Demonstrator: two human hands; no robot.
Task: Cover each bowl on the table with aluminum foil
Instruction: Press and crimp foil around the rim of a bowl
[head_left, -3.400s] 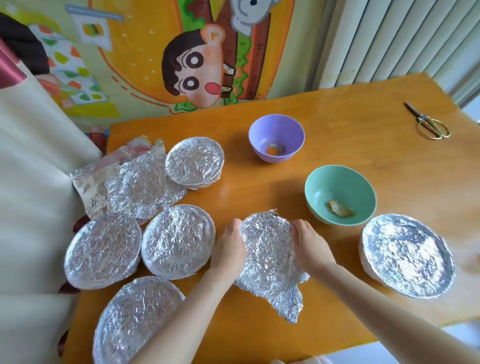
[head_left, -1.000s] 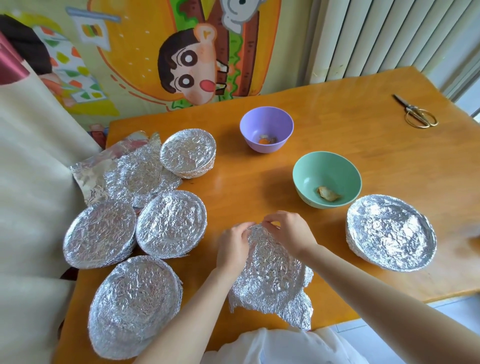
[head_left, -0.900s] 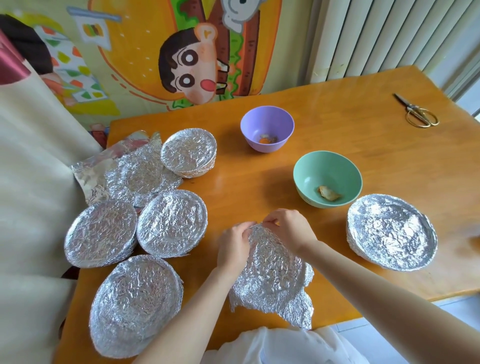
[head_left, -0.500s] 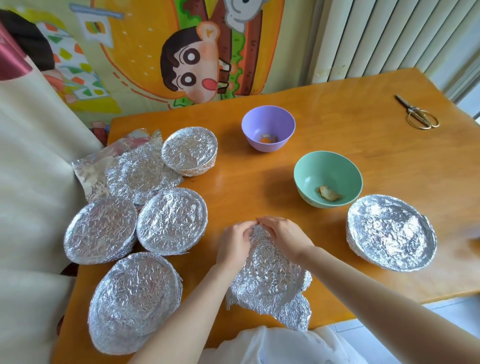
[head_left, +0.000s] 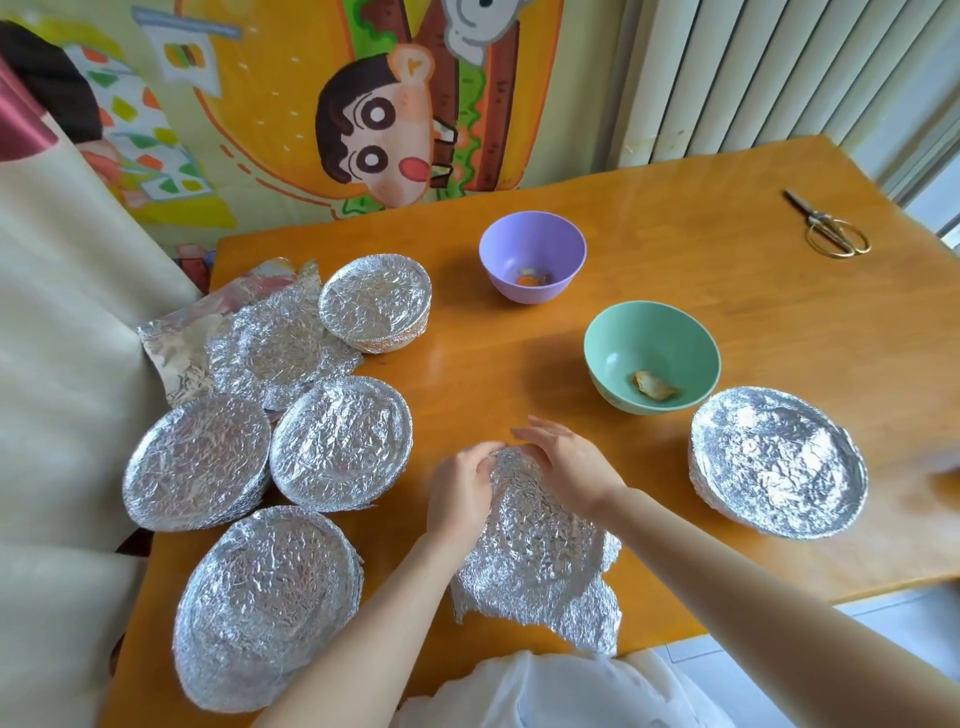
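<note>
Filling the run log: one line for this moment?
left hand: grips foil sheet | right hand: touches foil sheet | uncovered: purple bowl, green bowl

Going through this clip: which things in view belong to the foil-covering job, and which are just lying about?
Job: foil sheet, handled by left hand and right hand; uncovered purple bowl; uncovered green bowl; five foil-covered dishes, done; spare foil sheets.
Lying about: scissors.

Five foil-covered bowls (head_left: 340, 441), two uncovered bowls (head_left: 652, 358)
</note>
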